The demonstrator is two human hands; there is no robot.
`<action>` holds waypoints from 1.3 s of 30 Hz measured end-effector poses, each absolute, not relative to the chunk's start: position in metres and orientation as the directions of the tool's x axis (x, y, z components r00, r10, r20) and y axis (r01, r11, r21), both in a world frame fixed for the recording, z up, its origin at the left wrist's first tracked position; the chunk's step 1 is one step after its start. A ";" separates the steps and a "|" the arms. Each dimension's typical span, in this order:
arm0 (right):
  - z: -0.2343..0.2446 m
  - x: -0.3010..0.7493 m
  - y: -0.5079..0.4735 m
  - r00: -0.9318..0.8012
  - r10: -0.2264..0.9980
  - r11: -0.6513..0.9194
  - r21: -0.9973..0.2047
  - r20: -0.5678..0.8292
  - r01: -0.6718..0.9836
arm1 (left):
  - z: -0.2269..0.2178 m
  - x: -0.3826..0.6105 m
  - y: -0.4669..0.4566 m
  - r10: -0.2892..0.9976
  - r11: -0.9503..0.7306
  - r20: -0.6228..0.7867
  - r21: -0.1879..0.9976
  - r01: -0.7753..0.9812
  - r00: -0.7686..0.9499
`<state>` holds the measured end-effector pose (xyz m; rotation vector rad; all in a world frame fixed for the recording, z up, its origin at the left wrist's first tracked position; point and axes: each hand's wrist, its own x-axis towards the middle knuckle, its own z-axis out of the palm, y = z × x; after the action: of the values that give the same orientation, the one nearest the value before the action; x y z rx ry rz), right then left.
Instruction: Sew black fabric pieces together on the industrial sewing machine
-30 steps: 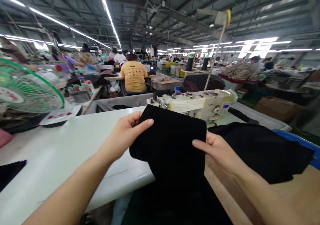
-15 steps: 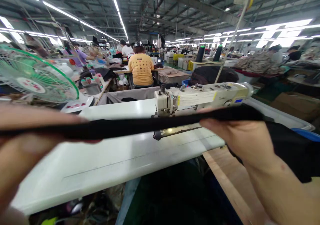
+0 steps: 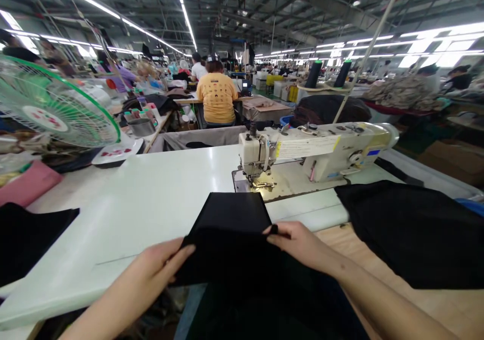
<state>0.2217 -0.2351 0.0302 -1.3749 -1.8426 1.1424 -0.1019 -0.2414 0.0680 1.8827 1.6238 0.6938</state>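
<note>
A black fabric piece (image 3: 232, 213) lies with its far part on the white table (image 3: 159, 199) and its near part over the front edge. My left hand (image 3: 161, 262) pinches its left side between thumb and fingers. On the right side, my right hand (image 3: 289, 239) grips the cloth's edge, a small dark fold showing at the fingertips. Just beyond the cloth stands a sewing machine (image 3: 302, 151), its lit needle area a short way from the far edge. Where the near part of the cloth ends is hard to see against dark clothing.
More black fabric (image 3: 416, 229) lies on a wooden board to the right, and another black piece (image 3: 30, 239) at the left edge. A green-rimmed fan (image 3: 56, 103) stands at the back left. A person in a yellow shirt (image 3: 216, 95) sits ahead, facing away.
The black fabric was held up edge-on as a taut strip close to the camera. Both hands have come down and closer together, and the cloth now rests partly on the table.
</note>
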 end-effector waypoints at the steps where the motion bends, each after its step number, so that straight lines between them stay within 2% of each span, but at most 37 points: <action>1: 0.025 0.217 -0.219 -0.235 0.972 0.121 -0.856 -0.001 0.503 | 0.072 -0.098 -0.218 0.984 -0.145 0.010 0.608 0.780 0.176; 4: 0.013 0.205 -0.175 -0.047 0.992 0.122 -0.770 0.119 0.627 | 0.066 -0.084 -0.154 0.986 -0.168 0.072 0.376 0.911 0.152; 6: 0.007 0.198 -0.154 0.027 0.989 0.090 -0.744 0.143 0.662 | 0.053 -0.077 -0.121 0.987 -0.157 0.086 0.350 0.923 0.135; 12: -0.004 0.183 -0.132 0.114 0.980 0.042 -0.730 0.163 0.683 | 0.026 -0.068 -0.089 0.991 -0.132 0.041 0.493 0.860 0.129; 18: 0.002 0.192 -0.150 0.095 0.978 0.110 -0.845 0.187 0.524 | 0.034 -0.071 -0.127 0.994 -0.104 0.063 0.704 0.703 0.084; 20: 0.007 0.202 -0.163 0.102 0.979 0.122 -0.914 0.174 0.386 | 0.042 -0.074 -0.144 0.995 -0.052 -0.001 0.855 0.515 0.102; 22: 0.011 0.212 -0.176 0.153 0.980 0.100 -0.977 0.129 0.186 | 0.051 -0.075 -0.160 0.990 0.023 -0.049 0.982 0.188 0.135; 24: 0.015 0.218 -0.187 0.199 0.978 0.064 -0.998 0.066 0.017 | 0.060 -0.072 -0.172 0.991 0.058 -0.045 0.993 -0.101 0.130; 26: 0.019 0.220 -0.196 0.201 0.979 0.046 -0.996 0.030 -0.075 | 0.066 -0.066 -0.179 0.997 0.035 -0.019 0.979 -0.202 0.080; 29: 0.024 0.218 -0.205 0.202 0.979 0.054 -0.985 0.020 -0.162 | 0.072 -0.060 -0.185 1.000 -0.004 0.008 0.975 -0.222 0.014; 35: 0.026 0.221 -0.208 0.334 0.942 0.031 -0.981 -0.035 -0.191 | 0.079 -0.059 -0.194 0.991 -0.120 0.111 0.984 -0.134 -0.071; 39: 0.032 0.220 -0.211 0.365 0.928 0.021 -0.963 -0.082 -0.269 | 0.083 -0.055 -0.200 0.982 -0.117 0.096 0.986 -0.122 -0.165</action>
<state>0.2195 -0.2106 0.0323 -1.1885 -0.7205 1.0644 -0.0550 -0.1996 0.0834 1.1074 1.1719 1.4653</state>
